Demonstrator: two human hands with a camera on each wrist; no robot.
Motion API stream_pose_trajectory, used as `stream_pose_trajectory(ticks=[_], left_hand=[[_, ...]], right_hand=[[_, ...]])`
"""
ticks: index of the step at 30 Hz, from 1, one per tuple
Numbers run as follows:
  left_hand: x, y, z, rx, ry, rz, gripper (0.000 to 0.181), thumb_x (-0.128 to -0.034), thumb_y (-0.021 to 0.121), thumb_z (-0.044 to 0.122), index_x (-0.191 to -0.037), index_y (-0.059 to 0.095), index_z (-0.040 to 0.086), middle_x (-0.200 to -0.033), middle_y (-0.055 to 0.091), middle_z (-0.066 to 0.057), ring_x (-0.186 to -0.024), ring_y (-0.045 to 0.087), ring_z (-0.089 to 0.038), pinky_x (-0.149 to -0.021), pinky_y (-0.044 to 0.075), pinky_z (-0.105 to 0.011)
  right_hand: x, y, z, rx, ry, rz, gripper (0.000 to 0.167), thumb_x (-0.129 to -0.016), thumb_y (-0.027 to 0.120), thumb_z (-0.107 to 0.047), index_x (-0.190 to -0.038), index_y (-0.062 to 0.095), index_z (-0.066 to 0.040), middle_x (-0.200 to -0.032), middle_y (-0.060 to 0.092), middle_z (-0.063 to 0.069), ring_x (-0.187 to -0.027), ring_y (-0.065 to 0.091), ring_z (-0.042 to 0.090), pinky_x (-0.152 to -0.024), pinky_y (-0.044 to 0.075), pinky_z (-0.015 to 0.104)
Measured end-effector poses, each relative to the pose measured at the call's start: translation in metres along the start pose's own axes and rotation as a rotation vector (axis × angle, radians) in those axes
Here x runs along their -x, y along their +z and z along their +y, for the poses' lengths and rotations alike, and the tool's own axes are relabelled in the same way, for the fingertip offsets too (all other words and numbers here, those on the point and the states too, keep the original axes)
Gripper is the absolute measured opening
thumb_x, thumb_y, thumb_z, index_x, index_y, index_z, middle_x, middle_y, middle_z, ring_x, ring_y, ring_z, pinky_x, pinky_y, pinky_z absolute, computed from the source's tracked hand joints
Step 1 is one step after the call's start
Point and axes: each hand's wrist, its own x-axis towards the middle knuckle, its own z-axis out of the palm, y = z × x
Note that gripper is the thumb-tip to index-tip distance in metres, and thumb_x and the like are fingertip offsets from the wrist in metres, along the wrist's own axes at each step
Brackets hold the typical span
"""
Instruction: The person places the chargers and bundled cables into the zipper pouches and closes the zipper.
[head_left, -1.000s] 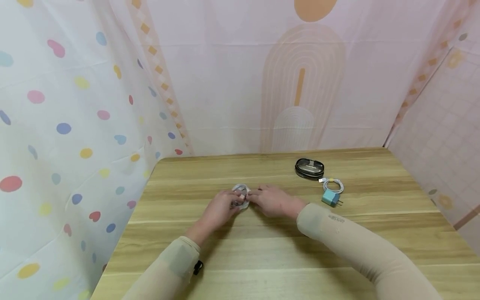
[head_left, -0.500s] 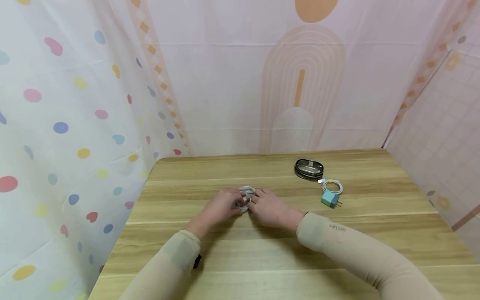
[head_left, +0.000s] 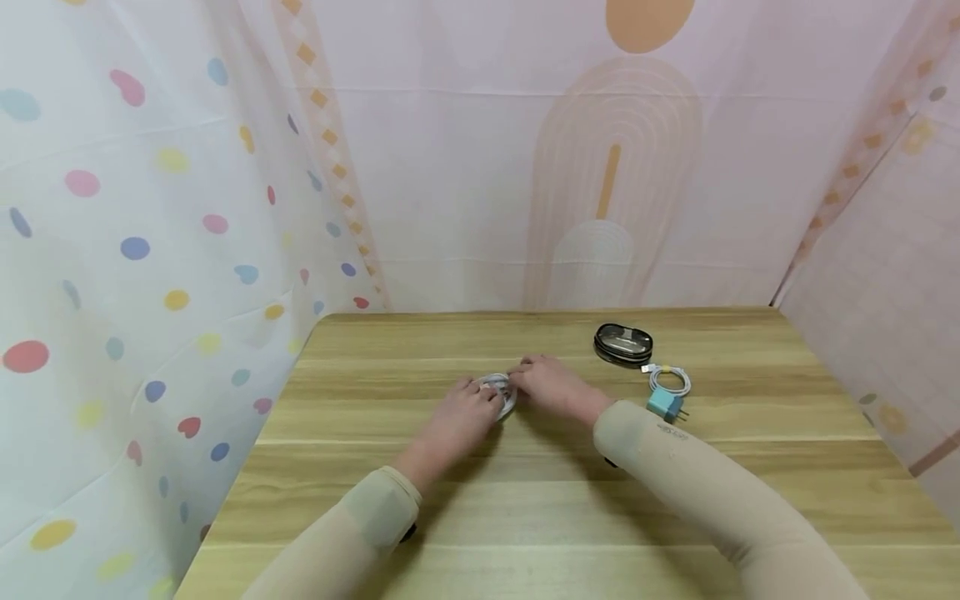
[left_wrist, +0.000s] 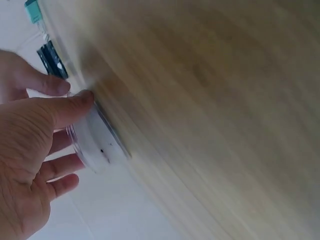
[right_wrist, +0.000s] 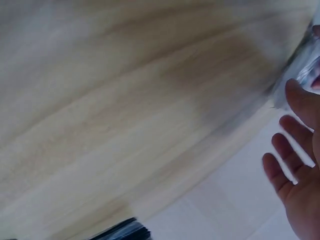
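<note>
A white coiled cable (head_left: 509,403) lies on the wooden table between my two hands. My left hand (head_left: 461,421) holds the coil from its left side; in the left wrist view the thumb lies along the near edge of the white coil (left_wrist: 95,142), with several fingers behind it. My right hand (head_left: 553,387) touches the coil's upper right edge. In the right wrist view, the right hand (right_wrist: 302,150) has its thumb against the coil and other fingers spread loosely. The cable's ends are partly hidden by the left fingers.
A black coiled cable (head_left: 623,345) lies at the back right of the table. In front of it sit a pale cable (head_left: 679,388) with a yellow tie and a teal plug adapter (head_left: 664,404) with prongs. A patterned curtain (head_left: 450,192) hangs behind the table.
The coil has shifted slightly to the right. My left hand has moved right and over it, while the right hand's fingers have drawn back to its upper right edge.
</note>
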Motion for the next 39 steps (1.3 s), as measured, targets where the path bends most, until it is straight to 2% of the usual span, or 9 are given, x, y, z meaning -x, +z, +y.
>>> stream_pose_trajectory(ticks=[4, 8, 12, 18, 22, 27, 34, 37, 39], left_hand=[[-0.001, 0.002, 0.003, 0.005, -0.007, 0.026, 0.018, -0.0966, 0.077, 0.015, -0.115, 0.075, 0.012, -0.115, 0.078, -0.004, -0.107, 0.074, -0.024, -0.095, 0.061, -0.04], [-0.001, 0.004, 0.001, 0.045, -0.016, 0.06, 0.015, -0.0955, 0.077, 0.013, -0.11, 0.073, 0.01, -0.112, 0.078, -0.005, -0.104, 0.073, -0.025, -0.084, 0.064, -0.039], [-0.002, 0.005, -0.001, 0.061, -0.009, 0.079, 0.016, -0.0944, 0.077, 0.012, -0.11, 0.074, 0.009, -0.112, 0.078, -0.006, -0.106, 0.073, -0.026, -0.087, 0.064, -0.039], [-0.003, 0.006, -0.002, 0.099, -0.027, 0.058, 0.015, -0.0951, 0.077, 0.011, -0.109, 0.075, 0.009, -0.114, 0.079, -0.006, -0.113, 0.074, -0.026, -0.097, 0.063, -0.039], [-0.004, 0.005, -0.003, 0.151, -0.04, 0.042, 0.015, -0.095, 0.078, 0.01, -0.11, 0.074, 0.008, -0.116, 0.079, -0.007, -0.116, 0.073, -0.027, -0.102, 0.061, -0.041], [-0.005, 0.004, -0.002, 0.197, -0.026, 0.014, 0.022, -0.0946, 0.08, 0.013, -0.114, 0.071, 0.009, -0.123, 0.078, -0.008, -0.124, 0.072, -0.028, -0.111, 0.057, -0.042], [-0.011, 0.002, 0.001, 0.289, -0.05, -0.077, 0.039, -0.0965, 0.079, 0.014, -0.133, 0.067, 0.01, -0.141, 0.07, -0.014, -0.13, 0.068, -0.036, -0.105, 0.06, -0.048], [-0.013, 0.004, 0.001, 0.31, -0.044, -0.08, 0.044, -0.0951, 0.08, 0.011, -0.137, 0.067, 0.012, -0.145, 0.068, -0.015, -0.134, 0.066, -0.038, -0.1, 0.062, -0.051], [-0.014, 0.005, 0.0, 0.3, -0.022, -0.059, 0.041, -0.0942, 0.081, 0.011, -0.134, 0.07, 0.012, -0.143, 0.07, -0.013, -0.135, 0.065, -0.037, -0.102, 0.062, -0.05]], right_hand=[[0.001, 0.004, 0.005, -0.003, -0.029, 0.033, 0.009, -0.095, 0.08, -0.017, -0.103, 0.077, -0.015, -0.11, 0.082, 0.001, -0.107, 0.069, 0.026, -0.096, 0.059, 0.045], [0.002, 0.006, 0.006, 0.026, -0.064, 0.056, 0.007, -0.095, 0.08, -0.018, -0.1, 0.076, -0.015, -0.112, 0.082, -0.001, -0.101, 0.069, 0.024, -0.09, 0.059, 0.04], [0.004, 0.005, 0.005, 0.035, -0.067, 0.062, 0.005, -0.095, 0.079, -0.017, -0.099, 0.076, -0.014, -0.114, 0.082, 0.0, -0.098, 0.069, 0.023, -0.087, 0.059, 0.039], [0.01, 0.009, 0.002, 0.09, -0.072, 0.064, 0.007, -0.096, 0.077, -0.017, -0.102, 0.078, -0.014, -0.113, 0.08, 0.004, -0.097, 0.069, 0.023, -0.084, 0.058, 0.038], [0.016, 0.011, -0.001, 0.119, -0.086, 0.095, 0.009, -0.094, 0.079, -0.018, -0.1, 0.075, -0.013, -0.107, 0.079, 0.006, -0.092, 0.068, 0.024, -0.08, 0.058, 0.037], [0.025, 0.01, -0.005, 0.172, -0.095, 0.114, 0.013, -0.093, 0.081, -0.022, -0.099, 0.072, -0.014, -0.097, 0.077, 0.008, -0.087, 0.068, 0.024, -0.077, 0.058, 0.038], [0.041, 0.002, -0.015, 0.242, -0.065, 0.042, 0.016, -0.096, 0.078, -0.029, -0.099, 0.069, -0.016, -0.094, 0.076, 0.007, -0.087, 0.065, 0.025, -0.079, 0.056, 0.04], [0.045, -0.002, -0.018, 0.195, -0.047, 0.01, 0.014, -0.098, 0.076, -0.029, -0.1, 0.072, -0.016, -0.099, 0.076, 0.007, -0.089, 0.065, 0.024, -0.082, 0.056, 0.04], [0.046, -0.004, -0.017, 0.159, -0.037, 0.013, 0.012, -0.098, 0.077, -0.027, -0.101, 0.075, -0.016, -0.102, 0.077, 0.006, -0.091, 0.066, 0.024, -0.083, 0.057, 0.041]])
